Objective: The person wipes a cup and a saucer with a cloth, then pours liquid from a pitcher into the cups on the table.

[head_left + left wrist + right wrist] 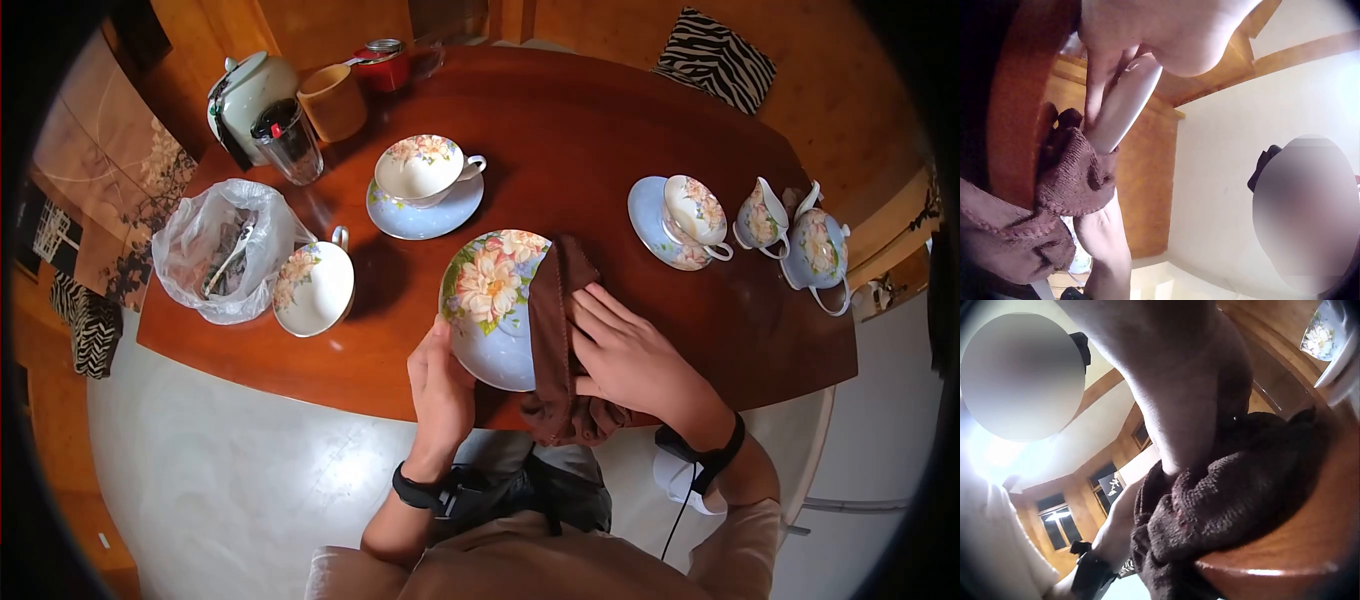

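Note:
A blue saucer with a large peach flower is tilted up at the table's near edge. My left hand grips its lower left rim, thumb on the face; the left wrist view shows the saucer's pale edge between thumb and fingers of that hand. A brown cloth covers the saucer's right side and hangs in folds below. My right hand holds the cloth against that side, fingers partly hidden in it. In the right wrist view the cloth bunches under the hand.
Left stand a flowered cup, a plastic bag, a glass, a white jar and a wooden cup. Behind the saucer, a cup sits on its saucer. Right are another cup, a creamer and a teapot.

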Demonstrator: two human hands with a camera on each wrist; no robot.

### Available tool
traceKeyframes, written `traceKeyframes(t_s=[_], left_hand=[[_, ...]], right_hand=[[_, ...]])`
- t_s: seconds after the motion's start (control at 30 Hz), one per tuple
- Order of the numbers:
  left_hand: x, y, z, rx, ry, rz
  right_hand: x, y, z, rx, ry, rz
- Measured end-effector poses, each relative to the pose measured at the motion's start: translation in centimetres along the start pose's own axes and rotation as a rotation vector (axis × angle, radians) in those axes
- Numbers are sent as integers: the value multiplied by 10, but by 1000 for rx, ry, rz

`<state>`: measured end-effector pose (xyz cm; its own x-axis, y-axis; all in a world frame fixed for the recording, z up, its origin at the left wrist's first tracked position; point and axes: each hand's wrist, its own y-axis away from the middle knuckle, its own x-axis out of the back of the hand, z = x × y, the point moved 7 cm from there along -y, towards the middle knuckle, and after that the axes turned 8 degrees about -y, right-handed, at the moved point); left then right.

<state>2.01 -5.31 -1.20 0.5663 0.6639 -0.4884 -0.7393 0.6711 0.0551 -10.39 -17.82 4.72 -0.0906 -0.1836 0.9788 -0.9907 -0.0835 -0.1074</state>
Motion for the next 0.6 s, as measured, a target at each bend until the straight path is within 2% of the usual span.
traceKeyframes(t_s=[0.07,0.2,0.3,0.43,0.6], left_hand=[[0,1,-1,6,-25,-25],[10,-1,-10,43,-104,43],[8,1,-9,52,-97,35],[6,3,-7,81,-80,16],[10,6,-7,57,-85,64]], right_hand=[[-4,-6,4,-22,12,13],[-1,-27,7,-39,-27,65],[0,-41,7,-42,-72,24],[7,-52,-2,-13,-111,89],[12,-49,6,-96,-91,120]])
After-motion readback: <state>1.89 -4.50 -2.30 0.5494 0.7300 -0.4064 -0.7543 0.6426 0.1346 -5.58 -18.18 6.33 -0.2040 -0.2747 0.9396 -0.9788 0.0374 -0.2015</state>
